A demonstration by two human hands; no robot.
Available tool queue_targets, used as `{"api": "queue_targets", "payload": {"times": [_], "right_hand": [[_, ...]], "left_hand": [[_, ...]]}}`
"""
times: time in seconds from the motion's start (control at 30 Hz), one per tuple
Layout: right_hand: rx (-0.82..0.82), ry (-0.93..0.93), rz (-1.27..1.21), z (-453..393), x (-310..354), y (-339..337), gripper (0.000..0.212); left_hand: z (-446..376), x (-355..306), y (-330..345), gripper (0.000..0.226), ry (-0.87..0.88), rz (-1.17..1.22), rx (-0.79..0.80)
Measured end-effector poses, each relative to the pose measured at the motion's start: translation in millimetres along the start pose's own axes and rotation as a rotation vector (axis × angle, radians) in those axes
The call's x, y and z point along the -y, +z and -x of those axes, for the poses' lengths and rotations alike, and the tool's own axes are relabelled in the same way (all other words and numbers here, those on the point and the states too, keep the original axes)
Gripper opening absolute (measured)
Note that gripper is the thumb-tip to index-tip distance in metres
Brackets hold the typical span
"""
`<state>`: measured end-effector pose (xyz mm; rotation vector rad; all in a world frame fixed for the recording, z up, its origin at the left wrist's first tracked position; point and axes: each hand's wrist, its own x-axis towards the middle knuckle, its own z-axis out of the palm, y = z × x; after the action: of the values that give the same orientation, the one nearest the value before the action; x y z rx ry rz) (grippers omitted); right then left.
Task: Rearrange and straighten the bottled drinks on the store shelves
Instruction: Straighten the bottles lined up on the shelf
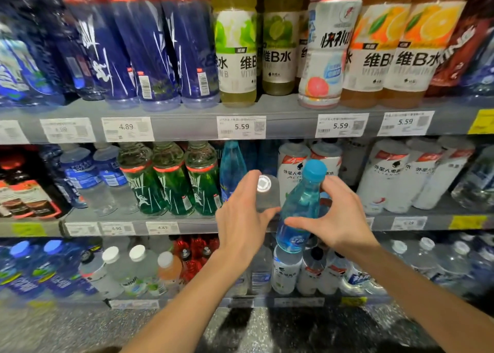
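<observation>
Blue-capped bottle (299,208), of clear light-blue drink, is held tilted at centre frame before the middle shelf (187,225), with the right hand (336,216) curled round its body. The left hand (240,213) grips a grey-capped bottle (267,195) just beside it. Judged step: reseating both; next, stand each upright in the gap beside the teal bottle (231,165).

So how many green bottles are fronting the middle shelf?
3, side by side left of the hands: left green bottle, middle green bottle, right green bottle. More may stand hidden behind.
</observation>
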<state>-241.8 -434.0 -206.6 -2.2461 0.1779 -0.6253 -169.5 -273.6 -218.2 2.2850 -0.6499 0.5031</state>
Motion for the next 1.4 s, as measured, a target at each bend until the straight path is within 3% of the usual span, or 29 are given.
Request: {"api": "queue_targets", "payload": {"times": [0.17,0.27,0.43,0.8,1.13,1.4], "right_hand": [[-0.024,-0.030,0.019,-1,0,-5,0.057],[-0.029,-0.073,0.031,-8,6,-5,0.053],[-0.057,-0.183,0.052,-20,21,7,0.051],[-0.003,-0.257,0.240,-47,21,54,0.062],[-0.059,0.104,0.462,-61,36,69,0.070],[0.017,0.211,0.513,-92,55,67,0.037]], "left_hand": [[5,7,-10,0.072,0.087,0.028,-0.137],[5,16,-26,0.068,0.128,0.103,-0.111],[13,37,-54,0.063,0.036,0.388,-0.007],[24,74,-88,0.065,-0.084,0.446,-0.063],[22,77,-96,0.064,-0.113,0.519,-0.112],[7,64,-109,0.065,-0.153,0.637,-0.141]]}}
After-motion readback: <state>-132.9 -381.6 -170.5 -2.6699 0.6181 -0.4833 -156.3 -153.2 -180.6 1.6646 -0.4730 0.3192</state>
